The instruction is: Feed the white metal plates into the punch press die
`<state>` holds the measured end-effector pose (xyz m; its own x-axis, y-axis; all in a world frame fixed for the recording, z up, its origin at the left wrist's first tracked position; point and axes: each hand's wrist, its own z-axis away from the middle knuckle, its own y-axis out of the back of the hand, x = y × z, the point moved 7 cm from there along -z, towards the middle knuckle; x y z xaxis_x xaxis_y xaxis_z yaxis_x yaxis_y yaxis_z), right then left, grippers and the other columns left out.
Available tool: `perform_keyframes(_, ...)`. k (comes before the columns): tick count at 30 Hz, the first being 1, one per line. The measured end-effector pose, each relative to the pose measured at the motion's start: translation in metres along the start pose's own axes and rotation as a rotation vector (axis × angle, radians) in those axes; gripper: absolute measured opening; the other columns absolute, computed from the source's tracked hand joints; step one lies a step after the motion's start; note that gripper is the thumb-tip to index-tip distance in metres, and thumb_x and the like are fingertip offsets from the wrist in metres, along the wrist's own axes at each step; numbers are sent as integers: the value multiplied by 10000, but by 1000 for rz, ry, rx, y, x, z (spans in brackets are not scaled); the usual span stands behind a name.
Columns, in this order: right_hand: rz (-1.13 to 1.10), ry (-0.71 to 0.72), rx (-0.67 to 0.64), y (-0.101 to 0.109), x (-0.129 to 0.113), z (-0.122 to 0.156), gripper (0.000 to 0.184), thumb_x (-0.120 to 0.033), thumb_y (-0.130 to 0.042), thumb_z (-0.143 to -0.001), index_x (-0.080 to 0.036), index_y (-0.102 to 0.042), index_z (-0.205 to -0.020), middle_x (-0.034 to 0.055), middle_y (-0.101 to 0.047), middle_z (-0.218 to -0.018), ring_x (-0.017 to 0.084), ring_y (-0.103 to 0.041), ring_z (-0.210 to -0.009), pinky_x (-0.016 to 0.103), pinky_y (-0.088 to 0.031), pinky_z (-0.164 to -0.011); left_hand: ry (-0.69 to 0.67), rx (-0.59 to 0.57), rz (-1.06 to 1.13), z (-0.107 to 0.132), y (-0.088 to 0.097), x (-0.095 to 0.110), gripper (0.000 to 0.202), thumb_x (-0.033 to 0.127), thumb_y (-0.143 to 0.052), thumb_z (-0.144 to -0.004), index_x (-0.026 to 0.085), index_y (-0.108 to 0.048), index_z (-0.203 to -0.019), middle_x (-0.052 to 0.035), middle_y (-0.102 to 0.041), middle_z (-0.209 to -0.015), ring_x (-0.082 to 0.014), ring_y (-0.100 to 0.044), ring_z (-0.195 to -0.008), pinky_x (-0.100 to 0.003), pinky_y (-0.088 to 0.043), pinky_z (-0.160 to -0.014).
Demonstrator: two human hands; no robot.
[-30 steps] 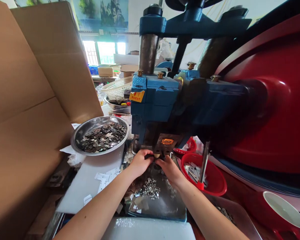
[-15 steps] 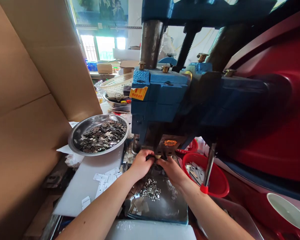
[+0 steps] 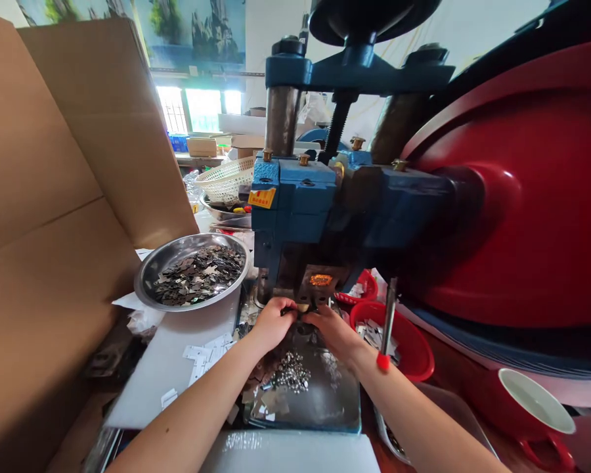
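Both hands are at the die under a blue press [image 3: 295, 217]. My left hand [image 3: 274, 322] is closed, thumb against the fingers, at the left of the die. At its right, my right hand [image 3: 328, 326] is closed too, thumb pointing inward. What the fingers grip is too small and shaded to make out. A pale rounded piece [image 3: 302, 307] shows between the two hands, just under the press head. Below them, small shiny metal pieces [image 3: 293, 373] lie heaped on the dark press bed [image 3: 328, 410], with thin flat plates [image 3: 270, 401] nearby.
At left, a steel bowl [image 3: 142, 289] holds many flat metal pieces, and white flat parts [image 3: 207, 355] lie on a foam sheet [image 3: 148, 387]. Cardboard [image 3: 108, 131] walls that side. Rightward are a red basin [image 3: 426, 355], a red-tipped lever [image 3: 389, 322], a red mug [image 3: 512, 410] and a large red wheel [image 3: 536, 197].
The view has shifted, so more of the press top shows and the machine appears smaller. The red-tipped lever appears further left. Both hands stay at the die in nearly the same pose.
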<state>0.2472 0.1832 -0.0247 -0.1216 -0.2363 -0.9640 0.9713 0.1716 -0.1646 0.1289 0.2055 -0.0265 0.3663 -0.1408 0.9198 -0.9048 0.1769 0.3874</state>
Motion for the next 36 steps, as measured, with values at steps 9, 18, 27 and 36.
perform_keyframes(9,29,56,71,-4,-8,3,509,-212,-559,-592,-186,-589,-1099,14,-702,-881,209,-622,-832,294,-456,-697,56,9,31,7,5,0,199,257,-549,-793,182,-672,-930,-49,-689,-978,-207,-596,-972,-323,-422,-905)
perform_keyframes(18,11,66,63,-1,-1,-3,521,-194,-576,-599,-194,-584,-1120,22,-696,-926,224,-598,-936,328,-458,-792,12,-26,23,1,0,5,224,147,-548,-748,183,-683,-924,-40,-671,-1036,-201,-557,-1034,-321,-376,-969)
perform_keyframes(27,-33,11,-46,-9,-6,2,492,-251,-579,-621,-182,-574,-1108,2,-687,-739,175,-624,-623,272,-450,-558,44,-78,31,1,3,3,243,192,-556,-742,177,-681,-950,-34,-706,-958,-199,-616,-913,-307,-451,-855)
perform_keyframes(36,12,75,20,-4,-6,-3,396,-213,-581,-610,-177,-605,-1003,3,-689,-794,181,-627,-761,284,-464,-692,38,-31,45,0,4,5,188,179,-575,-726,198,-688,-875,-24,-701,-953,-209,-603,-953,-318,-419,-914)
